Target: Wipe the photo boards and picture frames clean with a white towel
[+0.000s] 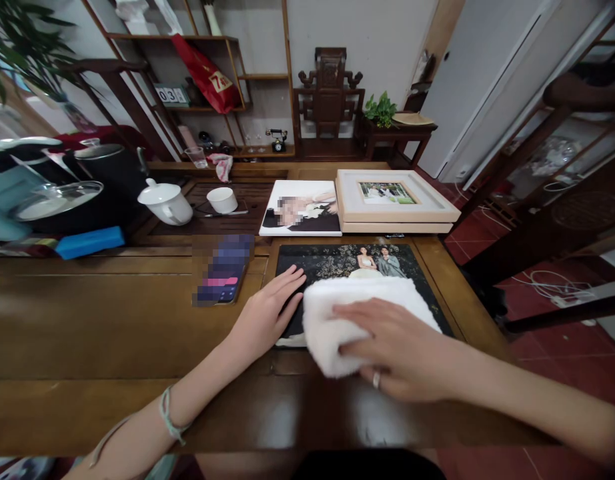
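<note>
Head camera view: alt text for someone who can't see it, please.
A person's right hand holds a fluffy white cloth on a wedding photo, left hand resting at its left edge, on a wooden table with a smartphone and framed photo.

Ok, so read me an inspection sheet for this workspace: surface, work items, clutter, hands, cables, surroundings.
Surface: brown wooden table, glossy, with reflections near its front edge.
Work items: dark photo panel lying flat, partly covered by a white cloth.
Clutter: phone left of the panel; blue block, lidded white cup and white bowl farther left; framed photo beyond the panel.
Hands: left hand open, fingers on the panel's left side; right hand gripping the cloth over the panel.
Cables: white cables low down at right.
Surroundings: wooden shelves, carved chair, red floor tiles.
</note>
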`<state>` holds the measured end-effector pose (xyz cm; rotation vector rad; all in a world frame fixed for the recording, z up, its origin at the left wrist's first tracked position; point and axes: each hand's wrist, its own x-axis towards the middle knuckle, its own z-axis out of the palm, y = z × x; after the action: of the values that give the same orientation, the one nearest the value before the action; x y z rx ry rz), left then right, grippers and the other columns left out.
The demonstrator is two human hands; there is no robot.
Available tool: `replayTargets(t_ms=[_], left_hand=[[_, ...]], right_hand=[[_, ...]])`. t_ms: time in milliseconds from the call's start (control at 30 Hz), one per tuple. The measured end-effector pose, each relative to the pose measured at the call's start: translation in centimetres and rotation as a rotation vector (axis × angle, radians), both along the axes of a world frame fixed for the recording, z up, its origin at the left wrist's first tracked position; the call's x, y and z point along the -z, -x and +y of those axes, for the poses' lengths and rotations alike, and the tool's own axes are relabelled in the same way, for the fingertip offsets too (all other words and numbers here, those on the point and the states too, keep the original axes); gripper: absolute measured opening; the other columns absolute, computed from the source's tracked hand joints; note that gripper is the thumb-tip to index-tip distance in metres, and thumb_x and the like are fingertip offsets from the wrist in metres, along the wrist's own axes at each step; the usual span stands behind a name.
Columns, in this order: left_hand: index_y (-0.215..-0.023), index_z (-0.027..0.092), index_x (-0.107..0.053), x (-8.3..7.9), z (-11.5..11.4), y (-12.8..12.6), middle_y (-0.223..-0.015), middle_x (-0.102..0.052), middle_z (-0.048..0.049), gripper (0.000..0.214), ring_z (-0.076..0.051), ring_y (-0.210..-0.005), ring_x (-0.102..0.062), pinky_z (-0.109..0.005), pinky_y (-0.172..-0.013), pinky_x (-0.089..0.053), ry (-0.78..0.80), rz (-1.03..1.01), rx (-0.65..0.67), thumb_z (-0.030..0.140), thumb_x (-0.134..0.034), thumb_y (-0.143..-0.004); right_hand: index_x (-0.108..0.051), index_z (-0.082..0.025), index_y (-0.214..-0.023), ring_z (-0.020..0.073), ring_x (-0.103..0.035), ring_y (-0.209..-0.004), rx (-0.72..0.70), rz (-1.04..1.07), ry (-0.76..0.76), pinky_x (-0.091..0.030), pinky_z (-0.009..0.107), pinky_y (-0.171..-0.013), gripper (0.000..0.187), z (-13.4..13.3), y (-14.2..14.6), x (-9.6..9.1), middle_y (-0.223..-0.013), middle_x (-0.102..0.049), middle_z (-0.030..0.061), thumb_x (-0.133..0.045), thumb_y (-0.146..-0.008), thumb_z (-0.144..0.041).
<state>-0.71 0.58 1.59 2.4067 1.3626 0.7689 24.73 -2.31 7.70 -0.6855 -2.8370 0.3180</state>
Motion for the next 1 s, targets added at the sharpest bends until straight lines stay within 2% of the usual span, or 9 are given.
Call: replayTargets(t_ms=[100, 200, 367, 467, 567, 667, 833, 900, 1000], left_hand=[[-0.132, 0.014, -0.057, 0.2, -0.1, -0.1, -0.142, -0.053, -0.0094, 0.039, -0.023, -0.137, -0.042, -0.045, -0.113, -0.038, -0.017, 0.046, -0.001, 0.027, -0.04, -0.099], [-0.133, 0.013, -0.056, 0.2, -0.1, -0.1, -0.143, -0.053, -0.0102, 0.04, -0.023, -0.138, -0.041, -0.045, -0.113, -0.039, -0.035, 0.062, 0.011, 0.026, -0.04, -0.099], [-0.129, 0.013, -0.059, 0.3, 0.0, 0.0, -0.138, -0.057, -0.0119, 0.038, -0.025, -0.133, -0.048, -0.047, -0.11, -0.042, -0.063, 0.085, 0.003, 0.027, -0.041, -0.099], [-0.126, 0.014, -0.062, 0.3, 0.0, 0.1, -0.134, -0.06, -0.0126, 0.037, -0.026, -0.127, -0.055, -0.047, -0.107, -0.046, -0.082, 0.098, -0.01, 0.028, -0.043, -0.098], [-0.125, 0.013, -0.062, 0.3, 0.0, 0.1, -0.133, -0.061, -0.0125, 0.036, -0.026, -0.126, -0.056, -0.046, -0.106, -0.047, -0.087, 0.093, -0.007, 0.027, -0.043, -0.098], [-0.127, 0.013, -0.061, 0.2, 0.0, 0.1, -0.135, -0.06, -0.0116, 0.037, -0.025, -0.132, -0.05, -0.046, -0.109, -0.043, -0.071, 0.084, 0.011, 0.027, -0.043, -0.099], [-0.129, 0.014, -0.06, 0.1, 0.1, 0.1, -0.138, -0.057, -0.0096, 0.036, -0.023, -0.136, -0.044, -0.046, -0.112, -0.04, -0.052, 0.07, 0.03, 0.025, -0.043, -0.099], [-0.129, 0.014, -0.06, 0.1, 0.1, 0.1, -0.138, -0.057, -0.0097, 0.036, -0.023, -0.136, -0.044, -0.046, -0.112, -0.04, -0.053, 0.07, 0.025, 0.025, -0.043, -0.099], [-0.128, 0.014, -0.06, 0.1, 0.1, 0.2, -0.137, -0.058, -0.0098, 0.035, -0.023, -0.135, -0.045, -0.046, -0.112, -0.041, -0.058, 0.071, 0.021, 0.025, -0.044, -0.098]], right_hand=[[-0.067, -0.021, -0.096, 0.0261, -0.058, -0.095, 0.138, -0.008, -0.009, -0.044, 0.039, -0.08, 0.023, 3.2, -0.8, 0.2, -0.099, -0.065, 0.0106, -0.054, -0.078, -0.014], [-0.066, -0.019, -0.098, 0.0248, -0.056, -0.086, 0.208, 0.024, -0.003, -0.041, 0.037, -0.077, 0.021, 6.6, 0.2, 0.6, -0.088, -0.064, 0.0083, -0.051, -0.084, -0.016], [-0.061, -0.02, -0.116, 0.0237, -0.055, -0.1, 0.161, 0.165, 0.089, -0.038, 0.035, -0.085, 0.026, 11.1, 5.1, 0.9, -0.114, -0.066, 0.0085, -0.047, -0.094, -0.023], [-0.062, -0.021, -0.112, 0.0222, -0.055, -0.096, 0.06, 0.154, 0.09, -0.037, 0.032, -0.082, 0.024, 12.2, 7.2, 0.9, -0.11, -0.067, 0.0071, -0.048, -0.092, -0.021], [-0.061, -0.02, -0.11, 0.0214, -0.054, -0.09, 0.031, 0.12, 0.042, -0.035, 0.032, -0.079, 0.021, 12.1, 6.8, 0.9, -0.102, -0.067, 0.0066, -0.048, -0.093, -0.021], [-0.06, -0.02, -0.109, 0.0207, -0.054, -0.088, 0.056, 0.109, 0.042, -0.035, 0.031, -0.077, 0.02, 11.7, 4.1, 1.0, -0.1, -0.066, 0.006, -0.046, -0.094, -0.02], [-0.062, -0.018, -0.107, 0.0243, -0.055, -0.091, 0.23, 0.047, -0.033, -0.039, 0.035, -0.079, 0.023, 10.5, -0.2, 1.6, -0.096, -0.065, 0.0095, -0.044, -0.092, -0.021], [-0.064, -0.018, -0.107, 0.028, -0.055, -0.102, 0.263, 0.039, -0.103, -0.039, 0.042, -0.086, 0.026, 9.0, -0.7, 2.1, -0.108, -0.065, 0.0139, -0.048, -0.087, -0.017], [-0.068, -0.018, -0.106, 0.0319, -0.047, -0.124, 0.172, 0.038, -0.144, -0.033, 0.05, -0.1, 0.031, 5.8, -0.5, 2.2, -0.132, -0.057, 0.0176, -0.055, -0.078, -0.013]])
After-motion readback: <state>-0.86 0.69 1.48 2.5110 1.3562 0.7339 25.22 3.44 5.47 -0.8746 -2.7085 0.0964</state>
